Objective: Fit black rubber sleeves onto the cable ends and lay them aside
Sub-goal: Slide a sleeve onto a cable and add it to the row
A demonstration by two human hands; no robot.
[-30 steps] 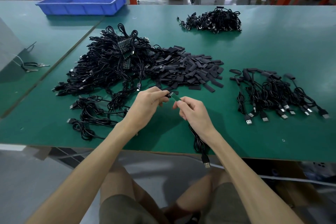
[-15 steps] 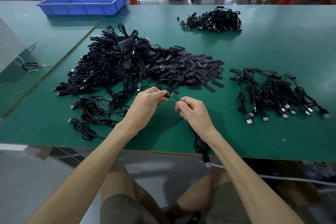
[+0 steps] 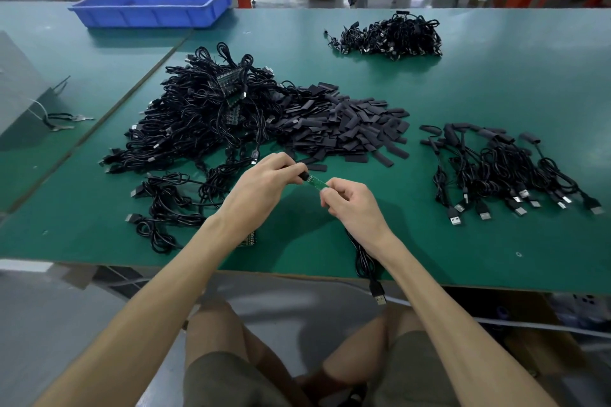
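In the head view, the left hand (image 3: 264,187) has its fingers curled. Its thumb and fingertips pinch a black sleeve (image 3: 303,174), of which only a short dark end shows past the fingers. The right hand (image 3: 355,206) is curled too, pinching the near end of a narrow green board (image 3: 316,182), the bare end of a cable. The board bridges the gap between the two hands and its far tip meets the mouth of the sleeve; whether it sits inside I cannot tell. Both hands hover just above the green counter (image 3: 496,86), near its front edge. The black cable (image 3: 362,258) runs out from below the right wrist, across the counter and over the edge, where its USB plug (image 3: 380,298) hangs.

Just beyond the hands lies a heap of loose sleeves (image 3: 347,129), flat, black and piled at random. To its left, touching it, is a big tangle of cables (image 3: 205,116), with a few coiled bundles (image 3: 165,205) lying nearer the front edge. To the right, well apart from the heap, a group of sleeved cables (image 3: 502,168) lies fanned out, sleeves at the far side and metal plugs toward the person. A smaller pile of cables (image 3: 390,35) sits far back. A blue tray (image 3: 148,15) stands at the far left on the neighbouring counter.
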